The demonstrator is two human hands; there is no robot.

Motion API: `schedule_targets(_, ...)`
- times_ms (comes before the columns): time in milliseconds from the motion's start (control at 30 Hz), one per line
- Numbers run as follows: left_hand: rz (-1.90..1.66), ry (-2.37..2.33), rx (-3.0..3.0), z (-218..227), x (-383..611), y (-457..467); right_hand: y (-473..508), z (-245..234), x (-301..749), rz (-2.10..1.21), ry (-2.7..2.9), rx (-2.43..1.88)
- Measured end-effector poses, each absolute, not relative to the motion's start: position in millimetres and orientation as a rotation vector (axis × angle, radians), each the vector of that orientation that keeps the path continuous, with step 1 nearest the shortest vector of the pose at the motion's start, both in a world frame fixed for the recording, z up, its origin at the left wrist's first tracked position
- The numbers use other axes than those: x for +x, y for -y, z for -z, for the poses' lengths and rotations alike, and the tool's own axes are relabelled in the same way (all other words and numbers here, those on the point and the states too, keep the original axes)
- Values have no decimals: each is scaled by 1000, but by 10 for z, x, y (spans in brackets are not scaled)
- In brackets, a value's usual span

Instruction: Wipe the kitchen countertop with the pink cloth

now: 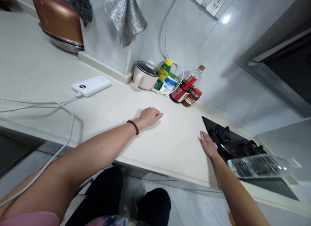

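My left hand (150,116) rests in a closed fist on the white countertop (155,146), a brown beaded bracelet (133,127) around its wrist. Nothing sticks out of the fist. Further right, my right hand (208,145) lies on the counter by the left edge of the black gas stove (225,135). Its fingers are stretched out, seen partly from the side, and a small pinkish patch shows at its right edge; I cannot tell if that is a nail. Beyond my left hand stand a cream electric pot (146,77) with a glass lid and several seasoning containers.
A white power bank (91,86) with a white cable (64,104) lies at left; the cable crosses my left arm. An empty clear plastic bottle (259,166) lies over the stove. Against the wall stand a green yellow-capped bottle (163,74) and a red-lidded jar (192,97).
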State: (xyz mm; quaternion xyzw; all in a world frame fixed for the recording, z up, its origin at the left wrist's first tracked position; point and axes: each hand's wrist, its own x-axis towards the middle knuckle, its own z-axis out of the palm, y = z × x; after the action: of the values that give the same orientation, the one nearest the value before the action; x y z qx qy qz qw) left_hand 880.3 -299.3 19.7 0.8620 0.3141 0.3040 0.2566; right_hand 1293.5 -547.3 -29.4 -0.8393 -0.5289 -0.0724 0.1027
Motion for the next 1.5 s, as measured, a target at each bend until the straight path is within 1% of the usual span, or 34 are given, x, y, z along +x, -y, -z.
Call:
schedule_targets(267, -842, -827, 2312, -196, 8830, 2994, 6241, 209, 12100, 65, 1648, -2357)
schedule_targets(533, -818, -762, 2286, -255, 8872, 3102, 6461, 104, 11325, -138, 1854, -2342)
schedule_targets(667, -783, -723, 2291, -274, 8908, 3162, 6199, 81, 11401, -139, 1932, -2288)
schedule_targets(800, -790, -713, 2285, -287, 8919, 3185, 5686, 106, 11787, -75, 1937, -2258)
schedule_targets(1067, -770, -671, 2383, -299, 8921, 3237, 4469, 259, 12773, 46, 1832, -2241)
schedule_targets(1200, -751, -688, 2411, -273, 8929, 3214, 3995, 283, 13103, 72, 1671, -2345)
schedule_targets(1333, -749, -755, 2413, -239, 8905, 3123, 3774, 265, 13173, 97, 1607, -2375)
schedule_targets(1500, -761, -797, 2409, -233, 8867, 3054, 3917, 263, 12929, 120, 1649, -2362)
